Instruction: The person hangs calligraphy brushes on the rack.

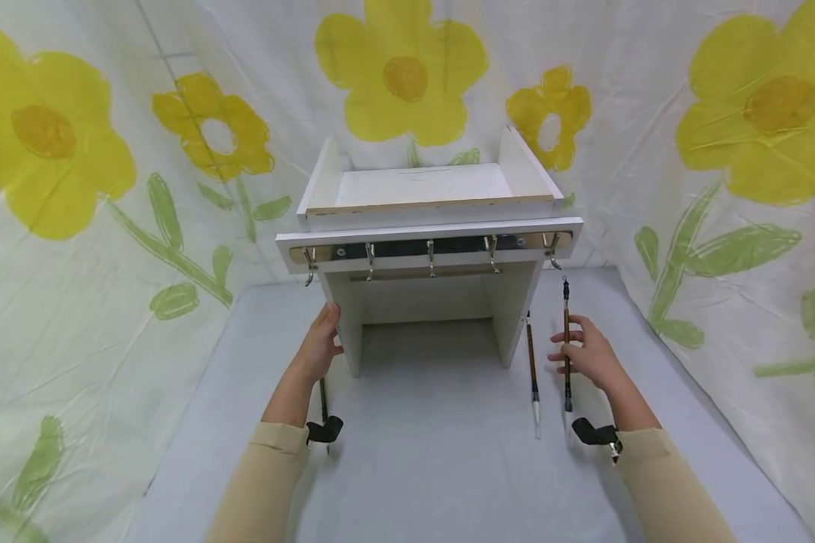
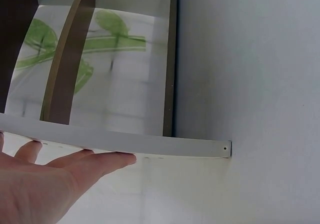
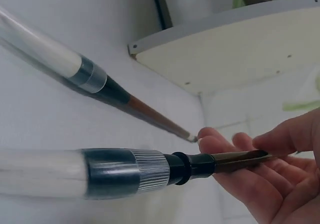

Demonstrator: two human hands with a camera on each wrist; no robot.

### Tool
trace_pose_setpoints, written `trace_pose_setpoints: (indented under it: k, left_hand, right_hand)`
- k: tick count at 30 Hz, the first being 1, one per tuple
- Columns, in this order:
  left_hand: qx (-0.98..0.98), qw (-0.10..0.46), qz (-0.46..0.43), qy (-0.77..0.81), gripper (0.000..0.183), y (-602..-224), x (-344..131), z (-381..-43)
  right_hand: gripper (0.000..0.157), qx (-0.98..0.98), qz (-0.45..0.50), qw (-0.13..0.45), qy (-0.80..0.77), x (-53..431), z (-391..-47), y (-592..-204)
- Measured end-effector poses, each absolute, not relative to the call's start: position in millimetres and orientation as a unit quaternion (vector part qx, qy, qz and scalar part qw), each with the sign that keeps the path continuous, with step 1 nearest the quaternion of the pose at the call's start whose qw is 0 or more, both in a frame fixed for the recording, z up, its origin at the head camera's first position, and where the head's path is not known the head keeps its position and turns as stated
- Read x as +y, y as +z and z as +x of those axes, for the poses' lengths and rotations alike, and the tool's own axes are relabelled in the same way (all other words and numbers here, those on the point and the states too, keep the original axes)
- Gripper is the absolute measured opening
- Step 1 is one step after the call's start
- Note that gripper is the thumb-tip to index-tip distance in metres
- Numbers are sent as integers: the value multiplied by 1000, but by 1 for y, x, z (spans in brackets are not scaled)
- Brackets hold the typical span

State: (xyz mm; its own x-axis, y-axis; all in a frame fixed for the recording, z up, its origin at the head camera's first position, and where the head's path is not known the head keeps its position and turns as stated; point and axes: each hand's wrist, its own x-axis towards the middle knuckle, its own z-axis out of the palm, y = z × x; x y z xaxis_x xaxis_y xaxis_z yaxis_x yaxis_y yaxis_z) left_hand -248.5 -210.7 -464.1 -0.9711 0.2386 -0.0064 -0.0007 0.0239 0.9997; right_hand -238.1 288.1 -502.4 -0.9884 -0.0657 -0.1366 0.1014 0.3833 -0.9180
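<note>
A white shelf rack (image 1: 407, 215) with a row of metal hooks (image 1: 431, 258) along its front stands at the back of the table. My left hand (image 1: 321, 343) rests against the outer face of its left side panel; the left wrist view shows extended fingers (image 2: 107, 163) touching that panel. To the right of the rack, my right hand (image 1: 587, 354) pinches a calligraphy brush (image 1: 567, 332) between thumb and fingers, its loop end up near the rightmost hook and its capped tip toward me. A second calligraphy brush (image 1: 533, 358) lies on the table between that hand and the rack.
Another thin brush-like stick (image 1: 324, 400) lies beside the left wrist, partly hidden by the black wrist camera. The table (image 1: 435, 467) has a pale grey-blue cover. White cloth (image 1: 292, 90) painted with yellow flowers hangs behind and on both sides.
</note>
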Motion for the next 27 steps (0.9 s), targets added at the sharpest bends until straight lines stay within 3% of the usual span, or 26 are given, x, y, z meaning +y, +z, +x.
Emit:
trace_pose_setpoints:
  k: [7, 27]
  left_hand:
    - [708, 88, 82, 696, 80, -463, -211, -249]
    - [705, 86, 86, 698, 75, -466, -212, -250]
  right_hand:
    - [77, 830, -17, 65, -553, 286, -230, -489]
    - [71, 845, -44, -9, -533, 270, -213, -449]
